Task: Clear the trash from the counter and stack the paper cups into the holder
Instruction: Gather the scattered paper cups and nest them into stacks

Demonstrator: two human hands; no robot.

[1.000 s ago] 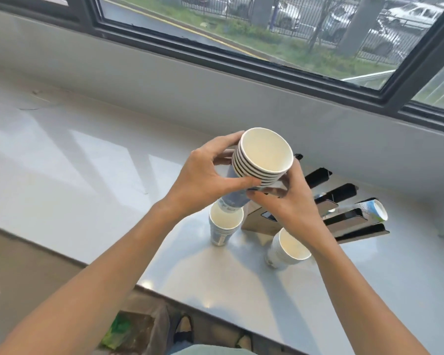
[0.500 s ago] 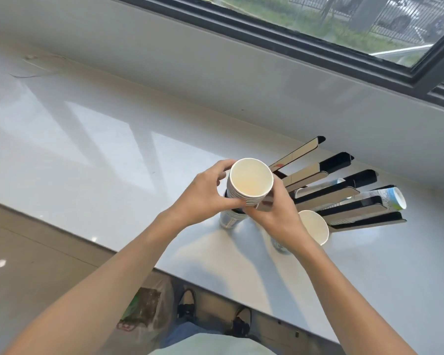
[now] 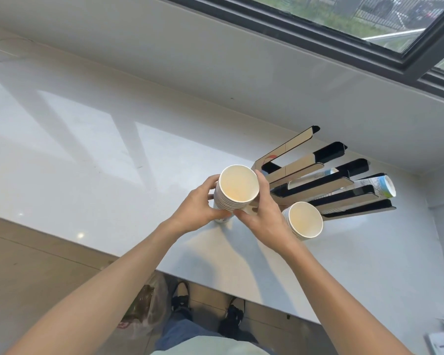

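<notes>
Since the earlier frame, the stack of paper cups (image 3: 237, 192) has come down from in front of the holder (image 3: 326, 180) to a position low over the desk (image 3: 100, 155), at the holder's near-left end. The loose cup formerly visible beneath the stack is now almost fully hidden; only a sliver shows under the hands. The left hand (image 3: 199, 210) grasps the stack from the left, its fingers (image 3: 212, 179) wrapped around the rims. The right hand (image 3: 265, 213) grasps it from the right, thumb along the far side. A second cup stack (image 3: 305, 220) stands on the desk just beside the right wrist. Printed cups (image 3: 377, 187) lie inside the holder's slots. A plastic bag (image 3: 141, 311) sits on the floor below the desk edge.
</notes>
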